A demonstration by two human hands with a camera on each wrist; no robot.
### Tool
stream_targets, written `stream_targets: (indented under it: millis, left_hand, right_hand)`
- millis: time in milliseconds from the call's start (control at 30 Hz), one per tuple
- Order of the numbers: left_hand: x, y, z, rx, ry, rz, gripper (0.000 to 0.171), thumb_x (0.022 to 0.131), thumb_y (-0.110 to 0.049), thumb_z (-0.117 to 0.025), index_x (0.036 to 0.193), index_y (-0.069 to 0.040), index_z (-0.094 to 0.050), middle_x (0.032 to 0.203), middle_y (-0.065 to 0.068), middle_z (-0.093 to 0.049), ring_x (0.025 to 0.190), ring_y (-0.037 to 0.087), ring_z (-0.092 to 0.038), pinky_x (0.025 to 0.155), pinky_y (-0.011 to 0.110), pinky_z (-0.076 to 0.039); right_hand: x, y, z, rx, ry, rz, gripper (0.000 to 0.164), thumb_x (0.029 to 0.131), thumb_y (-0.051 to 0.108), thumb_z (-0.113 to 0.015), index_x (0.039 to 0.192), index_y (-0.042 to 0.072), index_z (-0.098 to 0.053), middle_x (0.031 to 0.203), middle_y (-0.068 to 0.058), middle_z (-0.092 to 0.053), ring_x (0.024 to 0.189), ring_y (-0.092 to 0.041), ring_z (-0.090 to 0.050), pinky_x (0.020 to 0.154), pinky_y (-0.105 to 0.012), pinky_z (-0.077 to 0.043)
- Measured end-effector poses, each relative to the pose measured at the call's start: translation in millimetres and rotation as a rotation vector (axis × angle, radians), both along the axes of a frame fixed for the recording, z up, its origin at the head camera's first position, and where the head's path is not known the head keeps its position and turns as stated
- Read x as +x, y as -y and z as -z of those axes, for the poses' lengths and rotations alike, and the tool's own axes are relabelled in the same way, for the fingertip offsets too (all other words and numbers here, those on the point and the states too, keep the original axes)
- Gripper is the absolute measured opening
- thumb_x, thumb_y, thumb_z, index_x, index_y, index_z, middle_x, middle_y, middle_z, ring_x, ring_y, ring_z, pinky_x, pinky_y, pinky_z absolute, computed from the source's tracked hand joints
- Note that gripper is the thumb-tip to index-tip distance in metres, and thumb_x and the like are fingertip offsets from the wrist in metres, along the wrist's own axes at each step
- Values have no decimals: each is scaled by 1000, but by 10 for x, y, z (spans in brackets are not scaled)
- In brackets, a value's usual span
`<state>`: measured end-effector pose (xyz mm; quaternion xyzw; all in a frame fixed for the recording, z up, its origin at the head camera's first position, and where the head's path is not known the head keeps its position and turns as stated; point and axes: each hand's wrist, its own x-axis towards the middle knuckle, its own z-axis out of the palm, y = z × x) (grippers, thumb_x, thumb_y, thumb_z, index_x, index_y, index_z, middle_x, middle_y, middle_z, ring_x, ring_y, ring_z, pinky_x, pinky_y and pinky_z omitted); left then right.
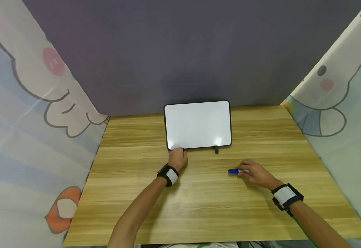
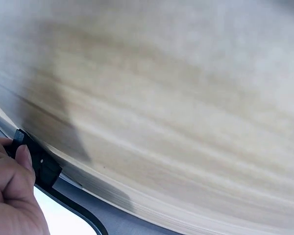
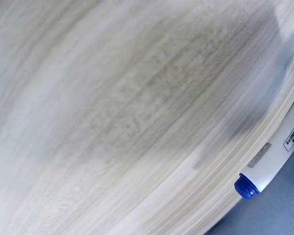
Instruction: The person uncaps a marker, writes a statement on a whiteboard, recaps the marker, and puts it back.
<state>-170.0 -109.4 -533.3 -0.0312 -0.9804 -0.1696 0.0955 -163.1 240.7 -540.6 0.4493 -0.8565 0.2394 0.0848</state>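
A small whiteboard point(image 1: 198, 124) with a black frame stands propped up near the back of the table. My left hand point(image 1: 178, 158) is at its lower left corner. In the left wrist view, the thumb and fingers of that hand pinch a black foot point(image 2: 48, 169) on the frame's edge. Farther right along the bottom edge, a second black foot point(image 1: 216, 149) sticks out. My right hand point(image 1: 256, 174) holds a white marker with a blue cap point(image 1: 233, 171) low over the table, cap pointing left. The marker's blue end plug point(image 3: 246, 186) shows in the right wrist view.
The wood-grain table point(image 1: 192, 196) runs back to a dark grey panel point(image 1: 192, 51). Cartoon-printed curtains point(image 1: 28, 148) hang on both sides. A green cable point(image 1: 302, 229) trails from the right wrist strap, and cables lie below the table's front edge.
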Motion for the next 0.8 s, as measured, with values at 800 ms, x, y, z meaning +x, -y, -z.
stream_targets:
  millis: [800]
  left_hand:
    - [139, -52, 11, -33, -41, 26, 32, 87, -13, -58, 57, -5, -53, 58, 10, -61, 53, 23, -60, 47, 30, -46]
  right_hand:
    - [28, 341, -163, -11, 0, -60, 24, 74, 10, -75, 97, 10, -71, 90, 4, -59, 80, -4, -54, 65, -21, -48]
